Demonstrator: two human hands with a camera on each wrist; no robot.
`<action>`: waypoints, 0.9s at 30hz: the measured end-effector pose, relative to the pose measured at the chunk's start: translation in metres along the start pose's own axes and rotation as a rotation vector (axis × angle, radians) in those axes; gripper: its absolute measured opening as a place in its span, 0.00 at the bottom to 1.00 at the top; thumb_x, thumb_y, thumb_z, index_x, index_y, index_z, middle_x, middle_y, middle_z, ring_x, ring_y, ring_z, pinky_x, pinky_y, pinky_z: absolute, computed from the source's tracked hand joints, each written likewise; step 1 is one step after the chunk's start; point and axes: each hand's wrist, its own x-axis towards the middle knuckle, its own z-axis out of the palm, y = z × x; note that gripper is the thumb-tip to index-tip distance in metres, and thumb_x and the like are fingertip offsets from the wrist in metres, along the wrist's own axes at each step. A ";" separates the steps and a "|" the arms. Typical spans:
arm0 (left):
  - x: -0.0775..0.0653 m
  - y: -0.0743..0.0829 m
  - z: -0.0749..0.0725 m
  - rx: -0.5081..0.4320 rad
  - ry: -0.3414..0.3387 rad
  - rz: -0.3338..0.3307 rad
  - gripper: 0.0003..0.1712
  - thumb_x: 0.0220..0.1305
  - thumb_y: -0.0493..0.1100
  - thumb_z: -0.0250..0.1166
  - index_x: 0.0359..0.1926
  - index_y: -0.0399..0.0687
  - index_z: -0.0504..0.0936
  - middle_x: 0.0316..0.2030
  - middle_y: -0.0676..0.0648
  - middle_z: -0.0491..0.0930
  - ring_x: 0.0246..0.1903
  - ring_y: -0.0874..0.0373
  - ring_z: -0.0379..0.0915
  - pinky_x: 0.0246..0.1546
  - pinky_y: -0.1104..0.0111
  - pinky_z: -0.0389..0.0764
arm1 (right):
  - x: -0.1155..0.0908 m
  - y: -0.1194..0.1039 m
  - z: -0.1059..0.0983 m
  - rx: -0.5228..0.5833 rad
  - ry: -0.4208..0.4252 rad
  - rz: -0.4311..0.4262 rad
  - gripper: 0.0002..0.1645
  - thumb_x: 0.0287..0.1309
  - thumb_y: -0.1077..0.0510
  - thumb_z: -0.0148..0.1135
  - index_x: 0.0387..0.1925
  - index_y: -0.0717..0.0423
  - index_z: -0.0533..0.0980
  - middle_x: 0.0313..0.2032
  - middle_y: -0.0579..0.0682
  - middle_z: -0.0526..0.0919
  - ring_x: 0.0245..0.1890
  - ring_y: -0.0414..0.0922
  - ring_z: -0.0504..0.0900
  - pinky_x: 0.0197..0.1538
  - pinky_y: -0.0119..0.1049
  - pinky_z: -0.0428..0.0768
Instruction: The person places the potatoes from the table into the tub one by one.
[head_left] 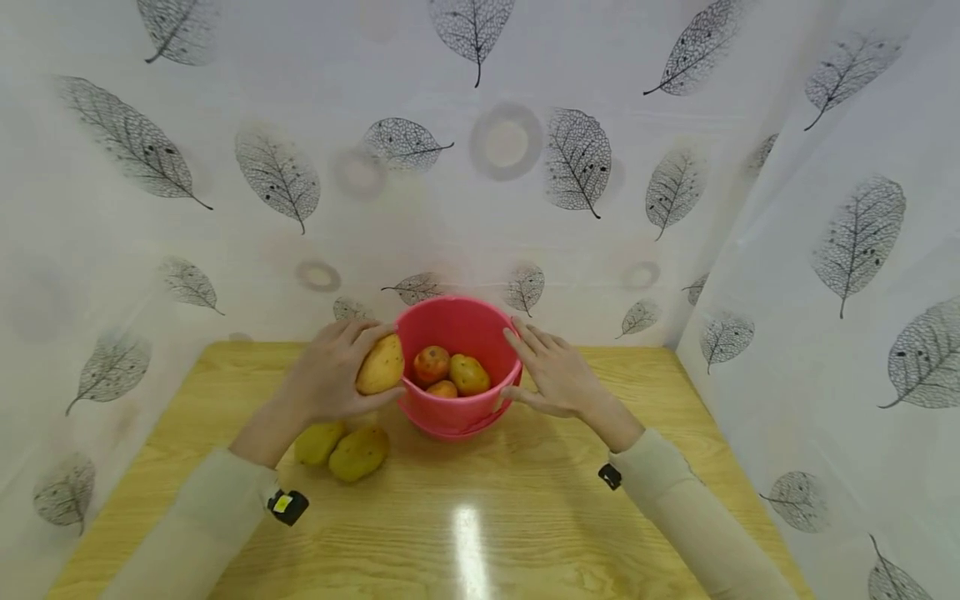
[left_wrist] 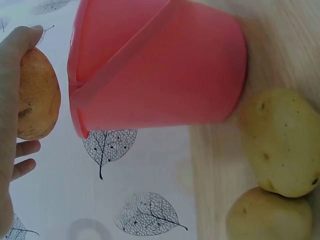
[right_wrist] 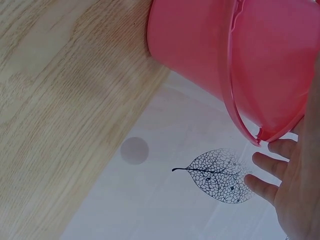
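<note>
Potato [head_left: 381,364] just beside the left rim of a pink bucket [head_left: 450,412], as I follow it through the head and wrist cameras; the left hand [head_left: 318,382] holds it, thumb on one side and fingers on the other, while the right hand [head_left: 561,379] spreads nearly straight fingers at the opposite rim, gripping nothing I can make out; whether its fingertips press the plastic, I cannot tell; three potato-like pieces [head_left: 469,375] lie inside, and a pair of potatoes [head_left: 358,455] touch each other on the wooden table [head_left: 408,533]; I judge the held one firm, stiff and of modest weight, its dry-looking skin giving fair purchase, though it could roll from a loose pinch and bruise if dropped; best hold, I reckon, is around its thick middle; the bucket looks light, best steadied by its rim
</note>
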 end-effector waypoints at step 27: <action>0.061 0.013 0.011 0.044 -0.195 0.124 0.47 0.57 0.73 0.69 0.67 0.47 0.78 0.57 0.41 0.82 0.53 0.44 0.77 0.60 0.49 0.80 | 0.000 0.001 0.000 -0.014 -0.021 0.002 0.67 0.64 0.11 0.23 0.84 0.55 0.50 0.85 0.59 0.50 0.82 0.62 0.61 0.81 0.59 0.67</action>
